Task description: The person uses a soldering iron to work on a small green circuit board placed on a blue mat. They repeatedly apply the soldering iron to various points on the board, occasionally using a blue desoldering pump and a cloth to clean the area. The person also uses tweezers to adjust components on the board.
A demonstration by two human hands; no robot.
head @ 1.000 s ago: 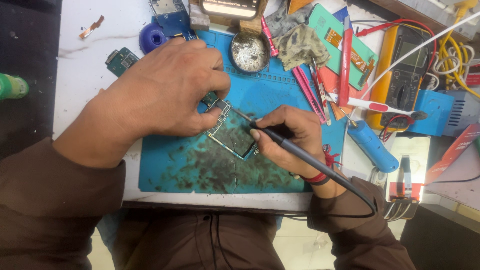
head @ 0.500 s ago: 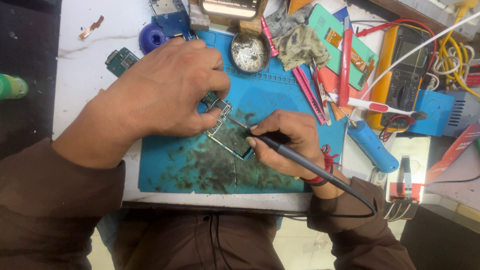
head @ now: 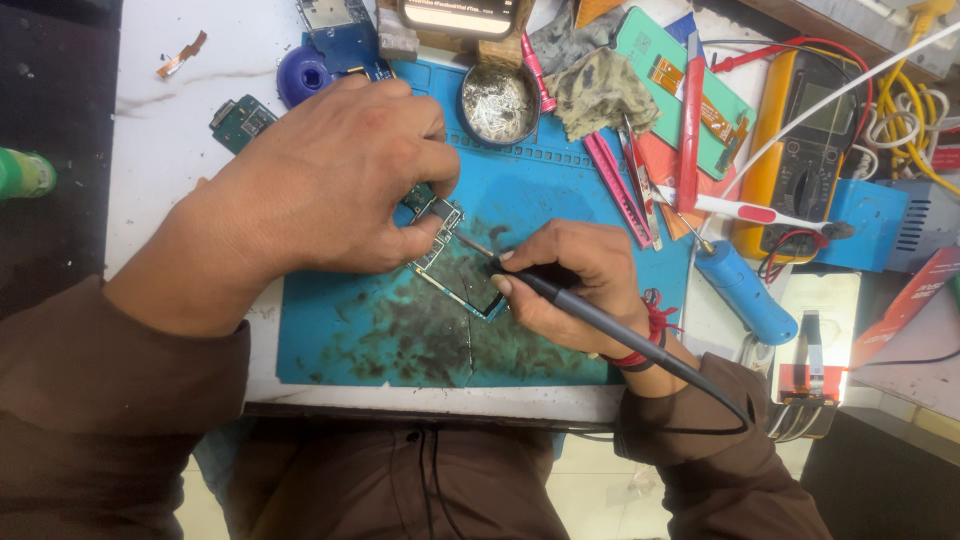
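A work mat [head: 560,190] lies on a table [head: 160,170], directly in front of the person. At the mat's centre a small circuit board [head: 455,265] rests flat. The left hand [head: 330,180] presses on the board's left end; the right hand [head: 570,285], just right of it, holds a soldering iron [head: 600,320] whose tip touches the board. Behind the board, at the mat's far edge, sits a round tin [head: 498,102]. Tweezers [head: 625,190] lie right of the tin. A multimeter [head: 800,150] stands further right, off the mat.
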